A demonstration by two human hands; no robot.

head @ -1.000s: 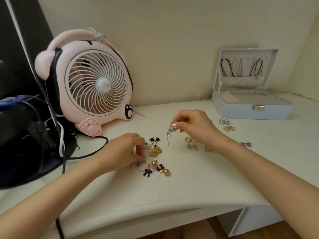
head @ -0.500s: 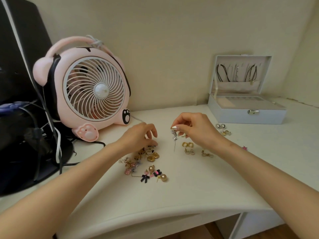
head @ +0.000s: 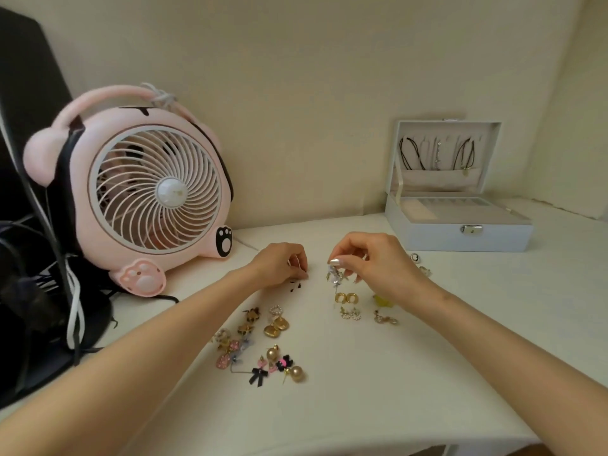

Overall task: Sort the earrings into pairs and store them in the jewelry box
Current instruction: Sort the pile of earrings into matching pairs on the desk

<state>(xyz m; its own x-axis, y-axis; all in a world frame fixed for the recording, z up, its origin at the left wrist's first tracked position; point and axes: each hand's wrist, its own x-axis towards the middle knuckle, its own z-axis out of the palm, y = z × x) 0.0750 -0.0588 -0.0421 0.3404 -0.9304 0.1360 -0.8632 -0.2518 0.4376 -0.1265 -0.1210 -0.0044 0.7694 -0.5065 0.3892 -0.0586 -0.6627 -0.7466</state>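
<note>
On the white desk, my right hand (head: 378, 264) pinches a silver dangling earring (head: 335, 278) a little above the surface. My left hand (head: 279, 263) rests beside it, and its curled fingers pinch small black earrings (head: 295, 287) that show under the fingertips. A loose pile lies nearer me, with gold squares (head: 276, 327), gold balls (head: 297, 373), a black bow (head: 258, 376) and pink pieces (head: 227, 360). Gold hoops (head: 346, 297) and crystal drops (head: 350, 314) lie in pairs under my right hand. The pale blue jewelry box (head: 460, 238) stands open at the back right.
A pink desk fan (head: 154, 192) stands at the back left. Black and white cables (head: 74, 311) trail beside it. Two more small earring pairs (head: 421, 263) lie in front of the box. The desk's front edge runs close to my forearms.
My left hand left the loose pile and moved away from me, toward my right hand, with the black earrings. My right hand kept hold of the silver earring.
</note>
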